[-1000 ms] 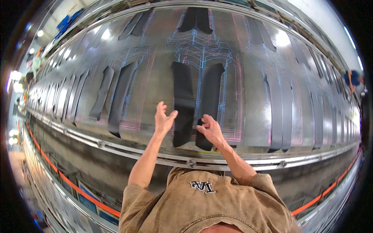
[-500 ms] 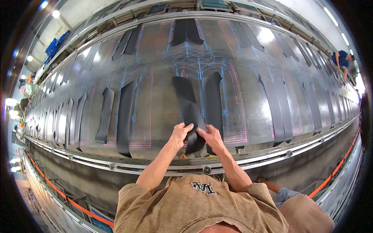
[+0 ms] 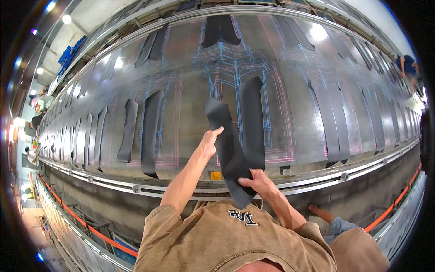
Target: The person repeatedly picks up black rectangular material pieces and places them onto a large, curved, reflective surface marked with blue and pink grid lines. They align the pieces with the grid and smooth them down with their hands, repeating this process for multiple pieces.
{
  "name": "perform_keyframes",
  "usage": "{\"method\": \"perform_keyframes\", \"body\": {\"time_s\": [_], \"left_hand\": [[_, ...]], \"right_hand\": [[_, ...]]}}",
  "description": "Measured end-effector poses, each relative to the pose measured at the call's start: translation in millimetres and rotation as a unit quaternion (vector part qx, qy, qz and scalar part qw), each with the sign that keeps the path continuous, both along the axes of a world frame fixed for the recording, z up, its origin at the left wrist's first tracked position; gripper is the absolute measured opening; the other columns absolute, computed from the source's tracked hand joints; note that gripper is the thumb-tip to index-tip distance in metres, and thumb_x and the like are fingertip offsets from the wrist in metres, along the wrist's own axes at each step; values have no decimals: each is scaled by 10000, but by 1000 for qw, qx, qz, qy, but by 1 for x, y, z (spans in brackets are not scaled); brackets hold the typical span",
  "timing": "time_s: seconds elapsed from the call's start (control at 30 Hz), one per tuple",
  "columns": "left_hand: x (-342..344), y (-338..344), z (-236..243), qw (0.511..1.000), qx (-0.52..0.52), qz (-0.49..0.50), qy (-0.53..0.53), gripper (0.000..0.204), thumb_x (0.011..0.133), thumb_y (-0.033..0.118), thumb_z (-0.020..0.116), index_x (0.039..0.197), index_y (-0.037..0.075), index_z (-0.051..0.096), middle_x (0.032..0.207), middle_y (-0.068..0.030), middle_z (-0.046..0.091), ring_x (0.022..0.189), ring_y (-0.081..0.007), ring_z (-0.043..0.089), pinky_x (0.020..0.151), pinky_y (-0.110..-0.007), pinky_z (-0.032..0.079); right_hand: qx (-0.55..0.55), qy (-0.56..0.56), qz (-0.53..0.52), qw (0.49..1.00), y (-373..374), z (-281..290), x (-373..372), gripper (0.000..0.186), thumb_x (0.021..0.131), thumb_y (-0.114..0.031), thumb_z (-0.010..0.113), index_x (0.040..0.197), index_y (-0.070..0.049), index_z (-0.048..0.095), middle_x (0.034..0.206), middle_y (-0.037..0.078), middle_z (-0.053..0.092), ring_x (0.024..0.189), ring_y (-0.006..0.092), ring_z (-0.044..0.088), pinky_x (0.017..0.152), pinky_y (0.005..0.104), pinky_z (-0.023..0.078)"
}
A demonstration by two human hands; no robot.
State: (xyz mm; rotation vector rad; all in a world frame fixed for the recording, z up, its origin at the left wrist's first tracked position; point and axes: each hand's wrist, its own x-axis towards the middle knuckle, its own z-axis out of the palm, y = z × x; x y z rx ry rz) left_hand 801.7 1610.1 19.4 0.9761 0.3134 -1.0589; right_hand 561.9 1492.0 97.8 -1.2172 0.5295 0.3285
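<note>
A long dark strip of cloth-like material (image 3: 229,147) slants in front of me, its far end curling on the table and its near end hanging past the table's edge. My left hand (image 3: 210,141) is closed on its left side, thumb on top. Lower down, my right hand (image 3: 258,182) pinches the strip's right edge close to the near end. A second dark strip (image 3: 253,118) lies just to the right, partly covered by the held one. Blue and pink outlines mark the table (image 3: 188,122) beneath them.
More dark strips (image 3: 152,131) lie in rows left and right. A metal rail (image 3: 312,183) runs along the near edge, with a small orange block (image 3: 215,175) by it. Another person's arm and knee (image 3: 335,224) show at the lower right; a co-worker (image 3: 407,65) stands far right.
The strip has been drawn toward me, its near end now over the rail. My left hand has moved up along it, my right hand down toward its near end.
</note>
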Motion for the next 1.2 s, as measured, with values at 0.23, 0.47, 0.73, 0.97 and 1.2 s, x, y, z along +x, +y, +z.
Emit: {"method": "perform_keyframes", "body": {"time_s": [0.23,0.47,0.73,0.97,1.2], "left_hand": [[98,-30,-34,979,124,8,-159,160,909,78,665,1058,21,649,967,-101,700,836,-242,678,739,-433,572],[154,-44,-11,908,141,-252,-304,221,873,131,725,1072,53,670,863,-25,698,712,-127,663,648,-313,587],[163,-59,-8,799,200,-305,-477,150,873,142,718,946,12,716,763,-16,670,667,-90,633,538,-271,575],[219,-84,-6,730,276,-274,-562,182,836,209,749,900,39,744,722,-4,669,665,-98,604,635,-288,487],[237,-104,-20,709,304,-228,-594,189,827,197,772,811,19,709,696,27,600,665,-88,515,644,-291,420]], "right_hand": [[-90,104,-45,989,16,-4,-35,292,838,-91,754,1101,28,708,903,-1,702,818,104,616,777,297,518],[-182,83,-100,975,52,-8,-29,249,866,-145,696,1035,37,673,798,89,683,776,129,607,735,343,505],[-203,99,-122,966,57,-4,-28,256,887,-174,662,1057,18,669,811,129,684,760,188,620,744,364,508],[-276,121,-183,936,49,-41,-1,295,885,-223,654,942,63,609,713,213,540,699,219,580,658,417,457],[-147,98,-276,945,48,-54,32,298,930,-216,647,763,7,541,644,-40,418,616,72,392,522,314,331]]}}
